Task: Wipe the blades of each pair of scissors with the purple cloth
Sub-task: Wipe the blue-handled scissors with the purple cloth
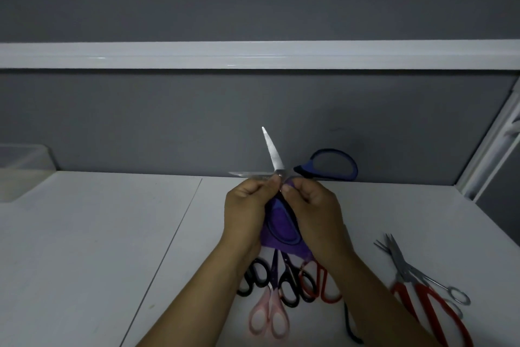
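A person holds a pair of blue scissors (pixel 277 175) up above the white bench (pixel 98 234), in front of the grey wall (pixel 168 121). The blades are spread wide: one points up and slightly left, the other points left, nearly level. One blue handle loop sticks out to the upper right, and the other lies low between the two palms, against the purple cloth (pixel 281 246). The cloth is bunched between the hands, with its lower edge hanging just below them. The left hand (pixel 247 211) has its grip closed, fingertips pinching the scissors at the base of the blades beside the pivot. The right hand (pixel 316 211) is also curled tight, its thumb pressing a fold of the cloth just right of the pivot. On the bench under the wrists lies a cluster of scissors touching or overlapping: two black-handled pairs (pixel 254 276), a pink-handled pair (pixel 268 315) and a red-handled pair (pixel 323 286). Further right, apart from that cluster, large red-handled shears (pixel 434 308) lie crossed by small silver scissors (pixel 413 270). A clear plastic box (pixel 24 159) sits at the far left.
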